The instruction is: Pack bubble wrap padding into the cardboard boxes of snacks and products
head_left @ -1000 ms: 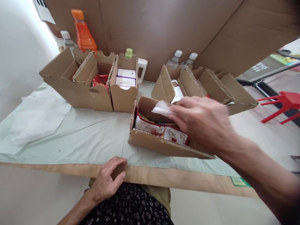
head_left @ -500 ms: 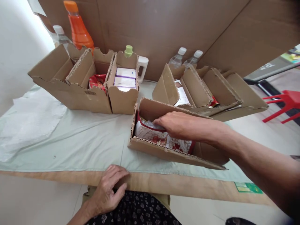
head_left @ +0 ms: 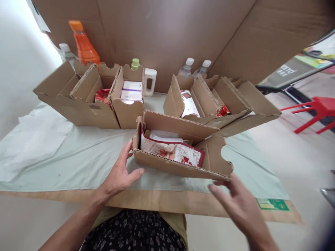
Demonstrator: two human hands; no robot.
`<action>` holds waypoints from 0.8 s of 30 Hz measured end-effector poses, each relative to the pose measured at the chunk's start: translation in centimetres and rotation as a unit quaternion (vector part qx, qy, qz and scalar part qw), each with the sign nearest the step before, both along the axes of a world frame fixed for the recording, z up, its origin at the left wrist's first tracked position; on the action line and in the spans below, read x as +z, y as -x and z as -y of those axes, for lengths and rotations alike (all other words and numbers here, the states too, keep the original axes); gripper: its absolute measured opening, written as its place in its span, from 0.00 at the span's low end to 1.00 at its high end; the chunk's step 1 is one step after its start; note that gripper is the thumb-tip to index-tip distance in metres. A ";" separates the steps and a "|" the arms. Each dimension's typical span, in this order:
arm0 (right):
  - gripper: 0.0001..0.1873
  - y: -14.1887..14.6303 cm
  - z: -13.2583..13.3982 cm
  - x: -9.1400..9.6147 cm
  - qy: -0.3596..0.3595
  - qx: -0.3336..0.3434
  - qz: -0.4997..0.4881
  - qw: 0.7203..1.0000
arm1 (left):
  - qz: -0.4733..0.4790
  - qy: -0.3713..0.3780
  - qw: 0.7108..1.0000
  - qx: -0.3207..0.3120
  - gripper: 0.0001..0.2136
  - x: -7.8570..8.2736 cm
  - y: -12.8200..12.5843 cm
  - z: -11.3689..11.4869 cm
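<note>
Seemingly at the steadying step, left hand (head_left: 119, 178) and right hand (head_left: 237, 202) flank, fingers spread, the front cardboard box (head_left: 162, 166) on the worktop (head_left: 193, 202), red-edged packet (head_left: 170, 150) inside; a secure hold would call for closing evenly on both ends.

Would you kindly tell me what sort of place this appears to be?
Probably an improvised indoor work area: a cloth-covered table bears open cardboard boxes, bottles stand behind several, and a large cardboard panel rises at the back.
</note>
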State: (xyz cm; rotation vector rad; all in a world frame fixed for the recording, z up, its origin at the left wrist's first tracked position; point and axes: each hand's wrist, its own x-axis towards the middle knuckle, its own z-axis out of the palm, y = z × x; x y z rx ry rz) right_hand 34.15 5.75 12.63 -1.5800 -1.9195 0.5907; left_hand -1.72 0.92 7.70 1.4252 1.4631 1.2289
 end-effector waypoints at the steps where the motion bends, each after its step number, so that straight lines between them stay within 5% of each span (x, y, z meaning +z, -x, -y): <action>1: 0.31 1.5 -0.1 -1.5 0.011 0.013 -0.030 0.999 | 0.013 0.005 1.000 -0.008 0.43 0.1 -0.4 -0.9; 6: 0.32 5.6 0.1 -4.7 0.000 -0.002 -0.147 0.989 | 0.030 0.000 1.000 0.001 0.42 0.2 -3.0 -1.1; 10: 0.33 5.6 2.8 -3.5 0.011 -0.005 -0.169 0.986 | -0.029 0.011 0.999 0.024 0.38 -0.2 -3.8 3.9; 14: 0.33 7.8 3.6 -1.3 0.029 0.066 -0.193 0.978 | -0.088 0.062 0.990 0.090 0.29 0.9 -2.4 7.6; 20: 0.33 7.8 1.2 -0.1 -0.040 0.081 -0.218 0.972 | -0.105 0.046 0.988 0.103 0.23 4.6 -2.9 6.7; 24: 0.33 6.1 1.8 -0.5 -0.049 0.060 -0.205 0.976 | -0.112 0.052 0.988 0.088 0.21 4.7 -3.6 7.3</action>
